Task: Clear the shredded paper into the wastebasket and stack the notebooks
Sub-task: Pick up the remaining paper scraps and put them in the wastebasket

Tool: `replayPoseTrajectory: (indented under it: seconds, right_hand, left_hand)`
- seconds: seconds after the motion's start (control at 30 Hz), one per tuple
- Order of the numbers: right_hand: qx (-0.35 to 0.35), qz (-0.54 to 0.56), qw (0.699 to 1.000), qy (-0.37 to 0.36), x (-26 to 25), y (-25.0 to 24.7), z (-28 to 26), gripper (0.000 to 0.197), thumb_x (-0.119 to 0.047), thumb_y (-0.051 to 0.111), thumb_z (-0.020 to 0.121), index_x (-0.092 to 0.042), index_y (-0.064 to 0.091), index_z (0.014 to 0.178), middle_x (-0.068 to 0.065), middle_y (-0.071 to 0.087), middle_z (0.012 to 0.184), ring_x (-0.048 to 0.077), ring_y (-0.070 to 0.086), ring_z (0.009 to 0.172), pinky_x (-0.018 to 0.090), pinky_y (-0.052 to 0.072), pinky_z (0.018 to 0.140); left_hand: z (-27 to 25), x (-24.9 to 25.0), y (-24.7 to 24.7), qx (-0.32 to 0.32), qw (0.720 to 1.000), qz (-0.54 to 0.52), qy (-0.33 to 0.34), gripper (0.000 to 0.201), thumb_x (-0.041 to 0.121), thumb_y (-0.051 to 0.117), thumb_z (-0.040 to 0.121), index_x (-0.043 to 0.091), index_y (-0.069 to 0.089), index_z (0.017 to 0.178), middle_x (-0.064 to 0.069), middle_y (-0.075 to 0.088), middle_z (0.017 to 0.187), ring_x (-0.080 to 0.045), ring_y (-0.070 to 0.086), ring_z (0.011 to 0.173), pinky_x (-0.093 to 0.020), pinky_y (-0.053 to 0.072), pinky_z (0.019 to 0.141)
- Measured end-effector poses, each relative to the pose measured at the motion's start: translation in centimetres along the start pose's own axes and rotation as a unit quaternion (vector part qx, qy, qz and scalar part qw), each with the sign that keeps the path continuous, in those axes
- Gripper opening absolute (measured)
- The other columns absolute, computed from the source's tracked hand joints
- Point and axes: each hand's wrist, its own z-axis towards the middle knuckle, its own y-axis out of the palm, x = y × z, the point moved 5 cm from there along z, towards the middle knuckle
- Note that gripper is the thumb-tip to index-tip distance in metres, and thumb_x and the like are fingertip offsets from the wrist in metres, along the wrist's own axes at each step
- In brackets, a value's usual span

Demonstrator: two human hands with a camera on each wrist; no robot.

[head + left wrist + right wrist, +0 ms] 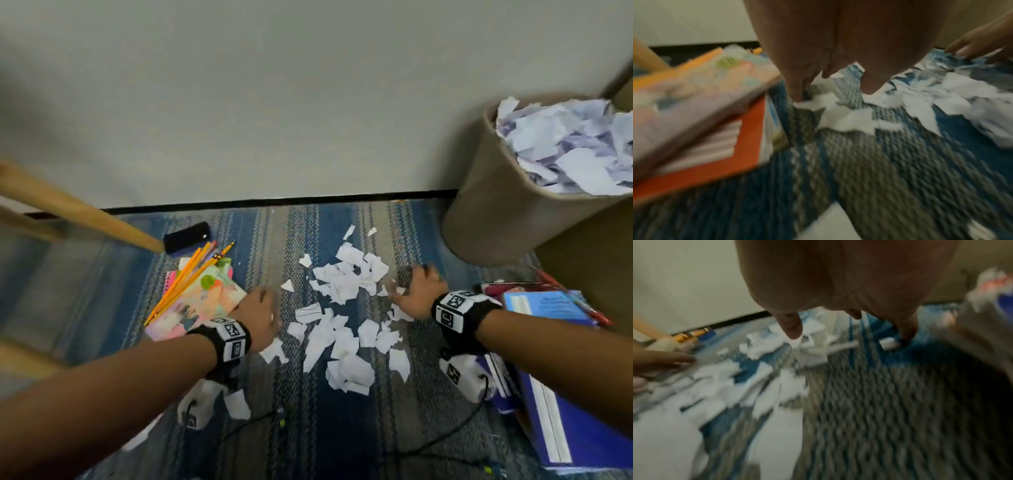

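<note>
The shredded paper [342, 308] is scattered on the carpet [274, 233] between both hands, and the wastebasket [496, 205] at far right already looks nearly full. Left hand [258, 317] and right hand [416, 291] sit either side of it, each grip loosely curled and holding nothing that I can see. I'd guess scraps spill off the heaped top, or a sweep drags in the notebooks [198, 301] and the 2nd pile [548, 308].
</note>
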Motion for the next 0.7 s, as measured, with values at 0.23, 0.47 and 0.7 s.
replayPoseTrajectory:
  seconds: [0.23, 0.47, 0.7]
  right_hand:
    - [0.012, -0.018, 1.0, 0.019, -2.3, 6.8, -3.1, 0.11, -0.082, 0.038, 0.079, -0.017, -0.009, 0.154, 0.017, -0.022, 0.158, 0.041, -0.015, 0.146, 0.054, 0.001, 0.118]
    - [-0.037, 0.067, 0.986, -0.149, -8.1, 8.8, -5.2, 0.108, -0.069, 0.052, 0.083, -0.02, -0.014, 0.153, 0.007, -0.022, 0.16, 0.034, -0.013, 0.148, 0.048, 0.003, 0.121]
    - [-0.027, 0.065, 0.982, -0.174, -8.1, 8.4, -4.3, 0.11, -0.065, 0.059, 0.08, -0.015, -0.006, 0.154, 0.009, -0.005, 0.163, 0.029, -0.001, 0.149, 0.046, 0.011, 0.121]
  left_hand:
    - [-1.8, 1.2, 4.8, -0.086, 0.994, -0.065, 0.023, 0.093, 0.056, 0.046, 0.091, 0.018, -0.014, 0.152, -0.007, -0.028, 0.156, -0.04, -0.017, 0.143, -0.053, 0.006, 0.117]
    - [-3.1, 1.9, -0.4, -0.067, 0.974, -0.128, 0.175, 0.061, 0.019, 0.043, 0.097, 0.017, 0.016, 0.152, -0.006, 0.012, 0.159, -0.023, 0.022, 0.143, -0.032, 0.029, 0.112]
    - [-6.1, -4.5, -0.5, -0.271, 0.925, 0.208, 0.165, 0.021, 0.015, 0.05, 0.089, 0.013, 0.057, 0.069, -0.005, 0.061, 0.069, -0.021, 0.049, 0.058, -0.029, 0.043, 0.051]
